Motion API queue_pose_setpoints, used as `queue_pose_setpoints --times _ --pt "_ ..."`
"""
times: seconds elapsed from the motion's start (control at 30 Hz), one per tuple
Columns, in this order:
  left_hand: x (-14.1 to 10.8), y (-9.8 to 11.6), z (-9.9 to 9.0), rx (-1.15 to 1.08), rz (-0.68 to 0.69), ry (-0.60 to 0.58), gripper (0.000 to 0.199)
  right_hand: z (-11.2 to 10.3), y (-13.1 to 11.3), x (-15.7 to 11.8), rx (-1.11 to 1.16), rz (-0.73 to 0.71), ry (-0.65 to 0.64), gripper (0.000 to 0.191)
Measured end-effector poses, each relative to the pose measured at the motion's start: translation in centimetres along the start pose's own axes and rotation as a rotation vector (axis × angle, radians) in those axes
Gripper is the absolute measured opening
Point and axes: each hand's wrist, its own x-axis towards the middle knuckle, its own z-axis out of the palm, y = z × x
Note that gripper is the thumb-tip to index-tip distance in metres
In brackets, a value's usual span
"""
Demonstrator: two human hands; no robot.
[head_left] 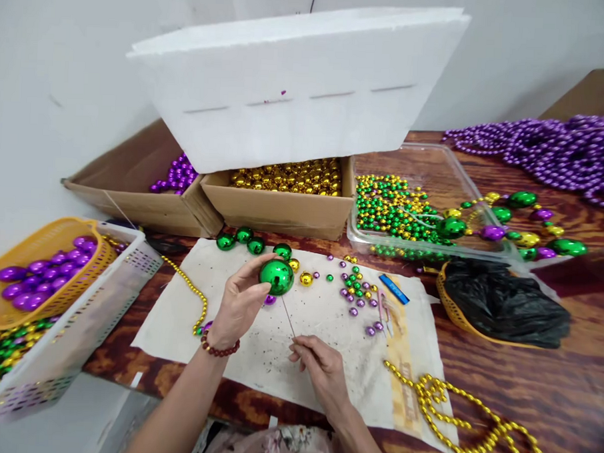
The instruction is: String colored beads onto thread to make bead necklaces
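My left hand (241, 297), with a dark red bead bracelet (220, 347) on its wrist, grips a large shiny green ball (276, 277) above the white cloth (215, 376). Lower and to the right, my right hand (320, 367) pinches the end of a thin needle-like rod (288, 318) that slants up to the underside of the ball. Whether its tip is inside the ball, I cannot tell. Several green balls (256, 245) and a gold ball (306, 279) lie just behind. A purple ball (269, 300) is partly hidden by my left hand.
Small loose beads (354, 289), a blue box cutter (394, 288) and scissors (387, 317) lie on the cloth. A gold bead strand (474, 421) curls at right. Behind stand cardboard boxes (277, 209) and a clear tray (435, 152); baskets (71, 233) stand at left. White foam board (299, 73) overhangs the boxes.
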Motion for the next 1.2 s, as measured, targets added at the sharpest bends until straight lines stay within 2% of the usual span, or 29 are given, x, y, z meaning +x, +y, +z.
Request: queue_pose_setpoints --times 0.2,0.47,0.67,0.97,1.2 --pt "-0.8 -0.1 0.5 0.045 0.019 -0.059 0.044 0.9 -0.2 0.8 0.070 -0.013 0.034 0.014" --pt "-1.6 -0.3 0.7 0.175 0.117 -0.157 0.044 1.9 -0.8 2.0 0.124 -0.052 0.069 0.014" --pt "-2.1 -0.1 0.3 0.193 0.122 -0.162 0.047 1.6 -0.8 1.8 0.125 -0.082 0.065 0.015" --pt "-2.2 0.1 0.7 0.154 0.106 -0.138 0.046 2.0 -0.9 2.2 0.130 -0.112 0.067 0.017" --pt "-1.6 1.0 0.4 0.097 0.091 -0.050 0.045 1.4 0.0 1.5 0.067 -0.100 0.041 0.016"
